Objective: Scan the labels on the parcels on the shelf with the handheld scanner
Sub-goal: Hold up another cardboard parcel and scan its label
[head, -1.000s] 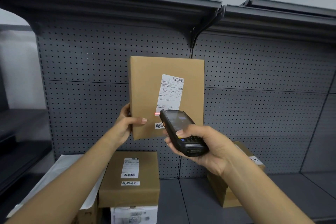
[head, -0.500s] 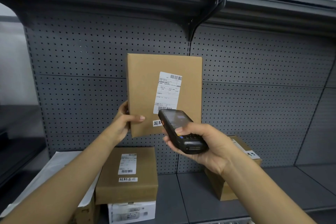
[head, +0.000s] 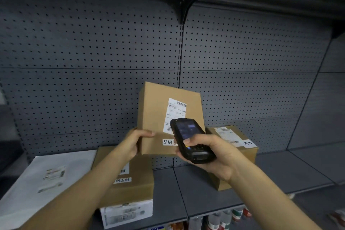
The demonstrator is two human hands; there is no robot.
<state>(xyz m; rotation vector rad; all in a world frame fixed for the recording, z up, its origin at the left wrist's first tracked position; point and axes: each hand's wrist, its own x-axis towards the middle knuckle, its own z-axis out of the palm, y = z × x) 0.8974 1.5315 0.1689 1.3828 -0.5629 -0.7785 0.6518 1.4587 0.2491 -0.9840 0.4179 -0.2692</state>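
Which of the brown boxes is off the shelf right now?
The box gripped by the left hand, held up before the pegboard behind the scanner. The other two brown boxes rest below.

Matt cardboard parcel (head: 156,115), glossy black plastic scanner (head: 190,140), perforated metal backboard (head: 93,61)

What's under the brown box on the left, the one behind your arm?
A white box lies under the brown box, sticking out below its front edge. Only the white box's front shows; the brown box covers its top, and the left arm hides what sits further left.
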